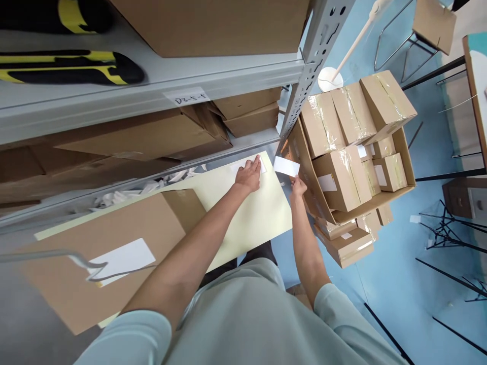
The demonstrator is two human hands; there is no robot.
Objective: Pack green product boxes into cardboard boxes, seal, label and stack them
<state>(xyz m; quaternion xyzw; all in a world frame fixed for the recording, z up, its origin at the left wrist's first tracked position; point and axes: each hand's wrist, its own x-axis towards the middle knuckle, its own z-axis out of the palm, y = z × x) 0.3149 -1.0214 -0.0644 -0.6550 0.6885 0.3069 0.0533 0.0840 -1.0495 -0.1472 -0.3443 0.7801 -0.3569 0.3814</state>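
Observation:
My left hand (pixel 249 175) lies on a pale yellow board (pixel 262 213), its fingers out over a white paper (pixel 263 166) near the far corner and partly hiding it. Beyond the board's right edge, my right hand (pixel 299 186) pinches a small white label (pixel 286 166) by one corner. A flat-sided cardboard box (pixel 129 223) rests on the left part of the board. It bears a white sheet (pixel 125 258), with a blurred grey cable (pixel 45 256) crossing in front.
A metal shelf (pixel 243 81) with cardboard boxes (pixel 152 137) runs along the far side. At right, a large open carton (pixel 315 203) holds several taped boxes (pixel 342 177). Black table legs (pixel 388 329) and a chair (pixel 429 30) stand on the blue floor (pixel 403 243).

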